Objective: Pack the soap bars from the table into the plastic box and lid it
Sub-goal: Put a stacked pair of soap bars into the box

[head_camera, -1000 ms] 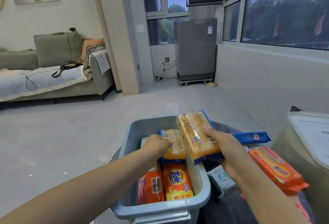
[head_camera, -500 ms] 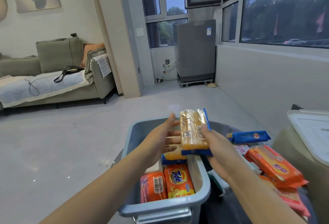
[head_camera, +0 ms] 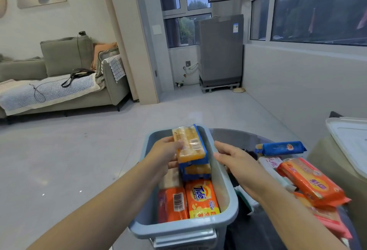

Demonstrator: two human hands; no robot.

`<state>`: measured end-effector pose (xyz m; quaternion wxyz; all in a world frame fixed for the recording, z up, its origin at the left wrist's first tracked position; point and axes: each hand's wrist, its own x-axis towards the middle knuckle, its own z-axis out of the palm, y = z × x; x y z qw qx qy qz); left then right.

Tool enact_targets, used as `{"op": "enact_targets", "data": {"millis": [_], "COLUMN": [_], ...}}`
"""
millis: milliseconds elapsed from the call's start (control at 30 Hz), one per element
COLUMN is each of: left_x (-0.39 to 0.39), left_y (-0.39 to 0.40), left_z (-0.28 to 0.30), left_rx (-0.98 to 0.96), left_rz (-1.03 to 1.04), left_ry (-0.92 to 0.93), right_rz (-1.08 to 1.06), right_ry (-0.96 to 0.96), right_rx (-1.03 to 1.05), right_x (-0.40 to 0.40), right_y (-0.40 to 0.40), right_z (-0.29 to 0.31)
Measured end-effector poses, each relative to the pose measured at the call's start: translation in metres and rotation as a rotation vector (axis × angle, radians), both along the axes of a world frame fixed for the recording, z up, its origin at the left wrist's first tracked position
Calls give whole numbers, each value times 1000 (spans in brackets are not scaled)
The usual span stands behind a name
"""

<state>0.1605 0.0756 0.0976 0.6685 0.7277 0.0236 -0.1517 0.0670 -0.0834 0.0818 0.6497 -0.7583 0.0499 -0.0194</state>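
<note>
Fingers of the left hand (head_camera: 165, 153) pinch the left long edge of a yellow soap pack (head_camera: 189, 143) in glossy clear wrap with blue ends, holding it tilted over the far half of the plastic box (head_camera: 224, 186); the thumb lies on its top face near a small barcode. Beneath it in the box sits another yellow pack with blue trim (head_camera: 196, 171), and toward the near wall two smooth rectangular bars stand side by side, an orange one with a barcode (head_camera: 172, 204) and an orange-and-yellow Tide bar (head_camera: 202, 200). The box is grey-blue, with rounded corners and a thick rolled rim. Just right of its right wall the right hand (head_camera: 236, 162) hovers with fingers loosely spread and empty, apart from the pack. On the dark round table (head_camera: 238, 136), toward its right edge, lie a blue wrapped bar (head_camera: 280, 148), a white pack (head_camera: 271, 163) and a crinkly orange pack (head_camera: 309, 182) stacked on pinkish ones. A white plastic lid (head_camera: 351, 140) rests at far right.
</note>
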Motion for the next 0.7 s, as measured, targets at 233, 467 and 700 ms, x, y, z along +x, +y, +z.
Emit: {"op": "enact_targets", "data": {"millis": [233, 467, 700], "left_x": [2, 0, -19], "left_y": [-15, -15, -25], "left_z": [-11, -15, 0], "left_rx": [199, 262, 391], "left_rz": [47, 14, 57], "left_ry": [-72, -77, -255], "right_rz": [-79, -87, -61], "right_ry": [-11, -19, -39], "right_rx": [-218, -227, -175], "right_x": [4, 5, -8], "right_y": [7, 8, 3], "right_z": [-14, -18, -13]}}
